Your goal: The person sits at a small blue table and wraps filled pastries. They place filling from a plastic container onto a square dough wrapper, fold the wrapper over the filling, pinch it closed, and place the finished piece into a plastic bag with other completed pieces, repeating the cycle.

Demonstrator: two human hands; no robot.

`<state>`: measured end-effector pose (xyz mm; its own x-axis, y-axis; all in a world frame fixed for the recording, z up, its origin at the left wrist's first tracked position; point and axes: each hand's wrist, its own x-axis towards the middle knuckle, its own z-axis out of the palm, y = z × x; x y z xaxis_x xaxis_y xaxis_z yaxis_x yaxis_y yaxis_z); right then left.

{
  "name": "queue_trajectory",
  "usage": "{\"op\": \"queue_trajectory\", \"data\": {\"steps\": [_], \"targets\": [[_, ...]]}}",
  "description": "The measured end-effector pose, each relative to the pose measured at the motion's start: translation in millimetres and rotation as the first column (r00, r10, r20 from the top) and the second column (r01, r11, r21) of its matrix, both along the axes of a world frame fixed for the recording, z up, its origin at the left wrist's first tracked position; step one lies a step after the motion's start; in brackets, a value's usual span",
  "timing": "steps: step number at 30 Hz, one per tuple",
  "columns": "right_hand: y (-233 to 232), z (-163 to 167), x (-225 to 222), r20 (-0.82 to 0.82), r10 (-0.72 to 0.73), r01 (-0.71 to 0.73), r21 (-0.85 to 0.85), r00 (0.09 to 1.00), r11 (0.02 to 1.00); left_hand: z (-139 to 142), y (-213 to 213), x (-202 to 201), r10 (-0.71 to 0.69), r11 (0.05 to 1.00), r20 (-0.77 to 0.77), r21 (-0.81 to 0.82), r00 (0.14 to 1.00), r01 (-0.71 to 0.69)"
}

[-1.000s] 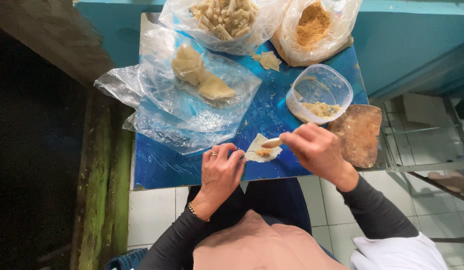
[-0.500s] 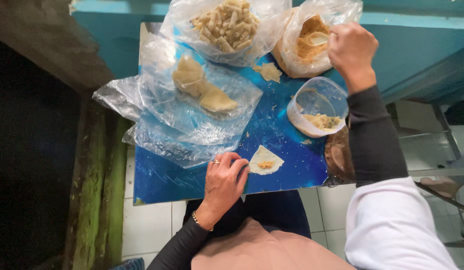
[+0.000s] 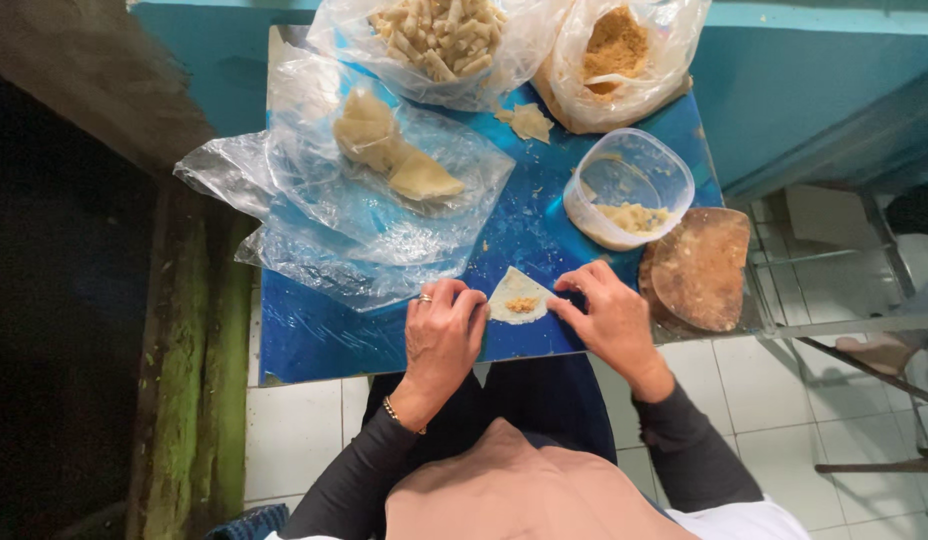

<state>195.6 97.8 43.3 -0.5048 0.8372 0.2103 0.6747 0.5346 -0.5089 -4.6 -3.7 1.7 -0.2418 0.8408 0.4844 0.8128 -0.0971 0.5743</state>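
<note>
A small triangular dough wrapper (image 3: 518, 296) with a dab of orange-brown filling lies near the front edge of the blue table top (image 3: 314, 340). My left hand (image 3: 442, 335) rests at its left side, fingertips touching the wrapper's edge. My right hand (image 3: 609, 318) touches its right corner with the fingers. A clear plastic tub (image 3: 624, 185) with pale paste at its bottom stands just behind my right hand. Neither hand lifts the wrapper off the table.
A clear plastic bag with stacked pale wrappers (image 3: 389, 160) lies at centre left. A bag of finished rolls (image 3: 439, 35) and a bag of brown filling (image 3: 616, 45) stand at the back. A round brown lid (image 3: 699, 268) sits at the right edge. White floor tiles lie below.
My right hand has come down from the bag of brown filling at the back to the wrapper's right corner. The left hand stays at the wrapper, which now has filling on it.
</note>
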Motion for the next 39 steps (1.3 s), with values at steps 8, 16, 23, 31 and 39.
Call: {"op": "queue_trajectory", "data": {"steps": [8, 16, 23, 31, 39], "targets": [[6, -8, 1, -0.054, 0.013, -0.02, -0.136, 0.998, 0.991, -3, 7, 4, -0.002, 1.0, -0.013, -0.014, 1.0, 0.002], [-4, -4, -12, -0.194, 0.057, -0.095, -0.191, 0.979, 0.977, 6, -2, 1, -0.041, 0.999, 0.065, 0.02, 0.997, 0.039], [-15, -5, -11, -0.192, 0.181, -0.182, 0.012, 0.965, 0.983, 2, -4, 2, -0.042, 0.999, 0.041, -0.017, 0.998, 0.043], [-13, -14, -11, -0.183, 0.23, -0.214, 0.104, 0.956, 0.971, 3, 6, -3, -0.105, 0.994, -0.03, -0.023, 0.994, 0.104], [-13, -14, -10, -0.101, 0.279, -0.249, 0.24, 0.955, 0.938, 9, 18, 2, -0.176, 0.984, -0.141, -0.039, 0.974, 0.172]]}}
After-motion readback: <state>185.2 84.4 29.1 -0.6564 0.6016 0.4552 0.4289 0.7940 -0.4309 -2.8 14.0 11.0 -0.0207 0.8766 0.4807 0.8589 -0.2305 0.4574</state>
